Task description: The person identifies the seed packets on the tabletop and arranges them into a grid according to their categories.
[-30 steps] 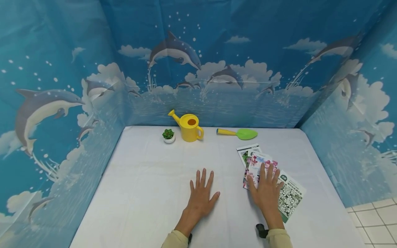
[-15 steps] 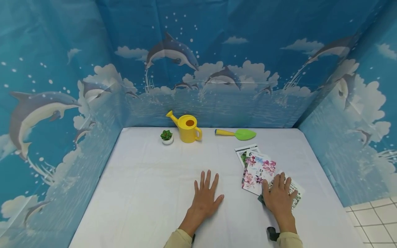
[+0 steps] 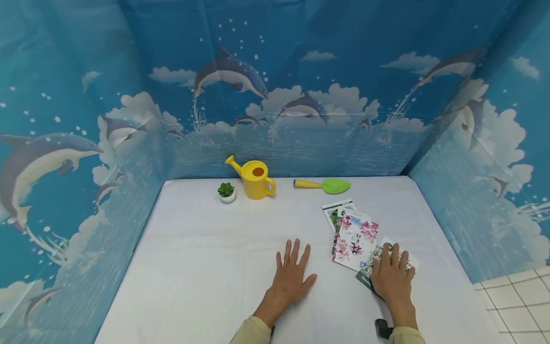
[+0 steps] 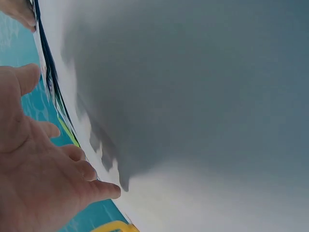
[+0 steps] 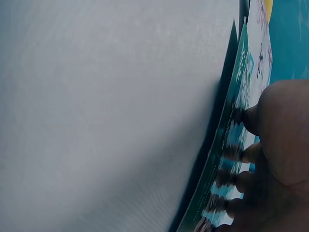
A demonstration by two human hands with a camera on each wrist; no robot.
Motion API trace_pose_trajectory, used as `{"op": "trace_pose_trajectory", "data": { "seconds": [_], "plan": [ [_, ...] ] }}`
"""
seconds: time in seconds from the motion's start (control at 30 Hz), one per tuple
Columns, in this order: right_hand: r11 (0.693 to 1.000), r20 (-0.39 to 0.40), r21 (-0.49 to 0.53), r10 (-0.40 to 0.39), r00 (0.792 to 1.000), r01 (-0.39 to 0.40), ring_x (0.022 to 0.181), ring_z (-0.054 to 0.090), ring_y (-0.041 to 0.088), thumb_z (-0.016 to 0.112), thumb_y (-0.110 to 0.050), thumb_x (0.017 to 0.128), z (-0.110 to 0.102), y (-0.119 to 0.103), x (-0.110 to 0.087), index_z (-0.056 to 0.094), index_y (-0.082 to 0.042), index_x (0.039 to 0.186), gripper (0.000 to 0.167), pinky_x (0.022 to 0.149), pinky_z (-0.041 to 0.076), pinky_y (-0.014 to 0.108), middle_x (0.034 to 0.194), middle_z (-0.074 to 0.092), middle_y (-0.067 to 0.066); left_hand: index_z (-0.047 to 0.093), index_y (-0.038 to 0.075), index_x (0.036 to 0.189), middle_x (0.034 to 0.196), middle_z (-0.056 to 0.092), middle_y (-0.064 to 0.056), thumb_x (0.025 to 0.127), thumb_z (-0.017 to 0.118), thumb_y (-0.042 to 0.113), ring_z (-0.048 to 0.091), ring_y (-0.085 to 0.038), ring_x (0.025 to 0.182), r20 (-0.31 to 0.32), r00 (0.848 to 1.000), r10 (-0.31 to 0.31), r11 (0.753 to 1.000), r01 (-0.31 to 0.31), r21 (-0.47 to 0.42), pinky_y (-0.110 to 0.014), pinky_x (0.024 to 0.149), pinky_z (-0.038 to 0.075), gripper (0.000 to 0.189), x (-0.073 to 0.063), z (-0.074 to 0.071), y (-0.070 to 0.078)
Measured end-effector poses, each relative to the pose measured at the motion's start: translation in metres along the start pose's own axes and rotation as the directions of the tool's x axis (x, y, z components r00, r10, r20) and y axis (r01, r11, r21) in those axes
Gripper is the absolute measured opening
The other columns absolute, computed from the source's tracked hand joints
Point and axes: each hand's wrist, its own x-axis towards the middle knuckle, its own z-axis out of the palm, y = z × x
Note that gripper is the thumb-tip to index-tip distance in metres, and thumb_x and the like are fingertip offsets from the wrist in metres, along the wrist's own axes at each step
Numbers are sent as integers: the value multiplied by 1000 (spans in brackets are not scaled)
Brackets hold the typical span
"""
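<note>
My right hand (image 3: 392,277) rests palm down on a flower seed packet (image 3: 367,270) printed with small white blossoms and a green strip, its fingers extended and covering much of it. In the right wrist view the fingertips touch the printed face of that packet (image 5: 234,101). Its upper left side meets a pink-blossom packet (image 3: 355,241), which overlaps a packet with a green leafy picture (image 3: 331,210). To the left, my left hand (image 3: 288,282) is spread low over the white cloth, holding nothing; the left wrist view shows its fingers (image 4: 99,191) stretched out.
Along the back of the white table (image 3: 206,267) stand a small potted succulent (image 3: 226,191) and a yellow watering can (image 3: 256,180). A toy trowel (image 3: 335,186) with a green blade lies to their right. Dolphin-printed curtains (image 3: 232,143) border the back and sides.
My right hand has left the pink packet for the white-blossom one, which has turned so its green end points left and lies by the pink packet. My left hand has drifted slightly right.
</note>
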Motion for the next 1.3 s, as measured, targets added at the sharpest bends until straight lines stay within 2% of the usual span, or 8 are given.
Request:
{"op": "trace_pose_trajectory", "data": {
  "seconds": [0.23, 0.4, 0.63, 0.8, 1.0, 1.13, 1.3],
  "plan": [
    [999, -54, 16, -41, 998, 42, 160, -5, 61, 35, -24, 116, 2, 3, -2, 16, 13, 166, 65, 122, -1, 83, 173, 3, 38, 31, 20, 172, 179, 21, -14, 109, 58, 50, 17, -38, 166, 22, 996, 87, 993, -88, 78, -65, 126, 33, 75, 14, 3, 21],
    [999, -78, 23, -42, 996, 44, 160, -5, 59, 39, -24, 115, 3, 4, -2, 15, 13, 166, 68, 122, -1, 82, 174, 3, 37, 29, 24, 173, 181, 18, -10, 109, 55, 54, 15, -34, 167, 38, 988, 150, 977, -154, 149, -59, 127, 34, 74, 29, 7, 38],
    [999, -82, 18, -35, 996, 37, 160, -5, 59, 42, -24, 114, 5, 7, -2, 14, 14, 165, 69, 123, -2, 82, 174, 2, 37, 29, 29, 173, 182, 14, -7, 109, 52, 58, 11, -31, 168, 54, 977, 208, 951, -215, 221, -51, 129, 34, 74, 46, 20, 56],
    [998, -110, 14, -53, 992, 55, 160, -2, 60, 43, -24, 113, 9, 8, -1, 17, 16, 164, 69, 122, 1, 83, 173, 5, 38, 27, 26, 173, 182, 13, -8, 110, 52, 56, 9, -30, 168, 49, 960, 277, 932, -281, 228, -44, 131, 32, 74, 63, 25, 60],
    [998, -125, 10, -59, 990, 60, 160, -3, 60, 41, -24, 113, 9, 10, 0, 18, 17, 163, 68, 122, 0, 82, 171, 3, 41, 24, 26, 174, 182, 9, -8, 111, 52, 56, 7, -28, 168, 52, 941, 333, 914, -336, 227, -43, 131, 32, 75, 89, 25, 60],
    [999, -115, 4, -49, 992, 50, 160, -4, 60, 40, -24, 114, 11, 14, -1, 19, 17, 162, 66, 122, -1, 82, 169, 1, 45, 26, 29, 173, 183, 9, -6, 110, 51, 58, 10, -26, 168, 59, 932, 357, 895, -359, 264, -45, 130, 33, 74, 97, 26, 59],
    [999, -102, 2, -46, 994, 46, 160, -4, 59, 40, -25, 114, 12, 13, 1, 20, 17, 162, 67, 122, -1, 82, 170, 0, 44, 31, 31, 172, 183, 12, -2, 110, 49, 61, 12, -24, 168, 64, 931, 360, 877, -361, 318, -47, 129, 34, 71, 101, 29, 59]
  ]
}}
